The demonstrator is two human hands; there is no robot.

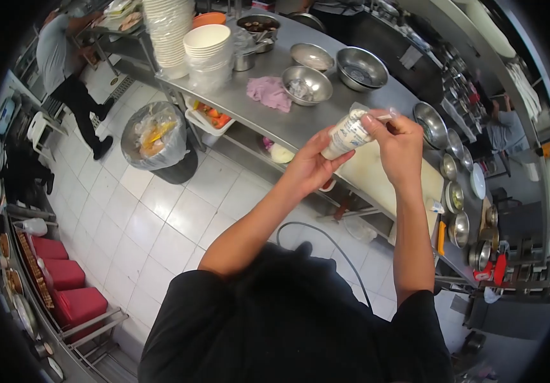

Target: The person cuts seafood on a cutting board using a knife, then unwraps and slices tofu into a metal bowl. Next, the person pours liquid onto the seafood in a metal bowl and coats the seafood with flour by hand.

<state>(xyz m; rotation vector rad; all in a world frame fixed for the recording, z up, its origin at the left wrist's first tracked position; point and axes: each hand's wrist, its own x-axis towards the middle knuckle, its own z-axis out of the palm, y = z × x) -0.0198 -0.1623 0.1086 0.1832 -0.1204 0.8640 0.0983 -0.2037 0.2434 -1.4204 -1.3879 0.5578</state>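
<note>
My left hand (316, 159) is wrapped round the lower part of a white, roughly cylindrical packet with blue print (349, 133). At its upper end, my right hand (399, 137) pinches the clear wrapper with thumb and fingers. What is inside the packet cannot be made out. Both hands are raised above a pale cutting board (377, 172) on the steel table (249, 108). Close to the board's right edge is a knife with an orange handle (441, 237). A steel bowl (307, 86) with something clear in it stands beyond my hands, beside a pink cloth (269, 93).
Several steel bowls (430, 124) line the table's right side. Stacked white tubs (208, 45) stand at the left. A lined bin (160, 143) is on the tiled floor, near a hose (326, 233). One person (64, 64) stands at the far left.
</note>
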